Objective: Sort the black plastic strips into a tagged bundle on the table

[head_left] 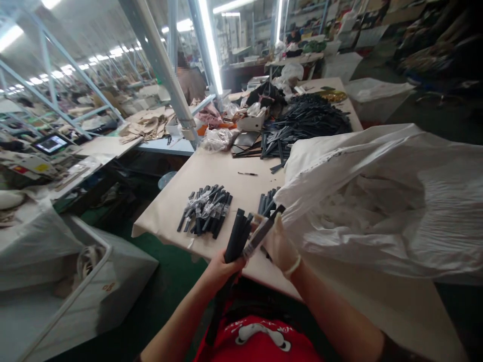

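My left hand [226, 267], bare, is wrapped round a bundle of dark strips [237, 235] held over the table's front edge. My right hand [281, 247], in a pale glove, is closed on a dark strip with a clear, whitish band [260, 232] that slants up to the right against the bundle. On the table [166, 211], left of my hands, lies a heap of short dark strips with clear wrapping [206, 208]. A smaller group of dark strips [267, 200] sits just behind my right hand, partly hidden by it.
A large white sack [396, 201] covers the table's right side. Farther back are a big pile of black strips [309, 118], plastic bags [217, 140] and a pen [248, 174]. A metal post [166, 65] rises at the table's back left. A grey bin [109, 281] stands at lower left.
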Motion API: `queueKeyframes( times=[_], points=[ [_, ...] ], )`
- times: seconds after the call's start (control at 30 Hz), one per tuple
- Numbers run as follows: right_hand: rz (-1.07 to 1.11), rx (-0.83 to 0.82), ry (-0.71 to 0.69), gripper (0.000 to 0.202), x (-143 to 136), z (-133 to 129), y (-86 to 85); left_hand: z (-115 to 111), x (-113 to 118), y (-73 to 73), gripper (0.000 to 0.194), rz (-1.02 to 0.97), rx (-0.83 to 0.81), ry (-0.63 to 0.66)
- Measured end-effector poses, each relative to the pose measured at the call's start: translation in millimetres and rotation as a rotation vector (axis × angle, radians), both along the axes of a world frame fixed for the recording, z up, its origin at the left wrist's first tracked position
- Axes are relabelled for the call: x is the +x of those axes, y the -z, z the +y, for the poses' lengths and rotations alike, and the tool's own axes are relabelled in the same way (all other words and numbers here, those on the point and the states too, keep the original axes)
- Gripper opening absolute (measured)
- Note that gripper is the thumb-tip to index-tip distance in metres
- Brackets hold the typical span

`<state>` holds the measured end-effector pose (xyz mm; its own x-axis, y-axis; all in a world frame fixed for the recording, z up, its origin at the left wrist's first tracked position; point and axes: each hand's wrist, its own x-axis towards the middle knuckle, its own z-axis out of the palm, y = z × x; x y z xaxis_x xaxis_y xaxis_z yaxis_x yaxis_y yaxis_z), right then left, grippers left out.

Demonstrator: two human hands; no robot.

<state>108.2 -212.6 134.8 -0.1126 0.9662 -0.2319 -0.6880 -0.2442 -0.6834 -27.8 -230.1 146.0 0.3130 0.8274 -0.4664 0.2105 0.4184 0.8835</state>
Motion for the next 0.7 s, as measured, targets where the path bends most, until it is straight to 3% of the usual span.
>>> queueKeyframes(
  times=[0.07, 0.13, 0.27, 0.37, 0.47, 0.53, 0.57, 0.63, 0.7],
  points=[
    [0.03, -0.025, 0.095, 0.054, -6, 14, 5.5, 8, -4, 10.3, 0.033, 0.033, 0.007, -0.057],
    [-0.02, 0.015, 0.056, 0.047, -16, 25, 13.3, 21, -9, 27.1, 0.035, 0.054, 0.019, -0.159],
    [-0.379, 0.078, 0.009, 0.047, -16, 39, 30.6, 63, -25, 75.3, 0.036, 0.179, 0.087, -0.218],
    [-0.727, 0.105, 0.139, 0.041, 29, 45, 33.0, 106, -39, 112.1, 0.033, 0.439, 0.193, -0.181],
    [-1.246, 0.098, 0.43, 0.03, 105, 47, 27.3, 141, -52, 138.3, 0.038, 0.659, 0.234, -0.097],
    [-1.647, -0.018, 0.518, 0.032, 154, 48, 25.8, 154, -61, 146.5, 0.042, 0.732, 0.253, -0.067],
    [-1.834, -0.099, 0.457, 0.034, 174, 48, 26.7, 158, -65, 147.2, 0.043, 0.759, 0.271, -0.06],
    [-2.129, -0.247, 0.217, 0.035, 199, 48, 30.0, 160, -67, 141.0, 0.042, 0.809, 0.312, -0.067],
    [-2.294, -0.32, -0.006, 0.03, 205, 45, 31.0, 154, -58, 125.0, 0.04, 0.784, 0.334, -0.076]
  ],
)
